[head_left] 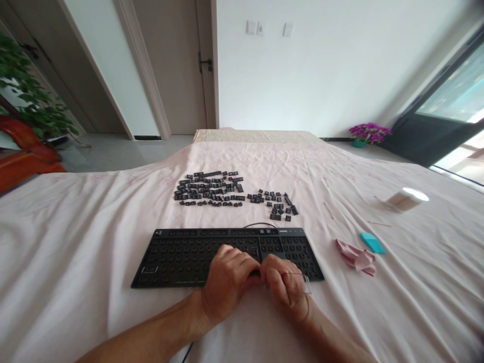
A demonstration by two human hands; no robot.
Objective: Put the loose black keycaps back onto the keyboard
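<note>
A black keyboard [177,257] stripped of its keycaps lies on the cloth in front of me, its bare key sockets showing. Over its lower middle, my left hand [231,275] is closed, thumb and fingertips pinched around something small and dark, perhaps a keycap, mostly hidden. Touching it from the right, my right hand [283,285] is curled shut with a thin wire tool [307,285] sticking out of its right side; it looks like a wire keycap puller. Beyond the keyboard, many loose black keycaps [207,189] lie in rough rows, with a smaller group [278,204] to their right.
On the right lie a pink cloth [355,258], a turquoise piece [372,243], loose cotton swabs [380,224] and a tipped tub of swabs [406,200]. A cable runs out behind the keyboard. The pale pink tablecloth [94,227] is wrinkled.
</note>
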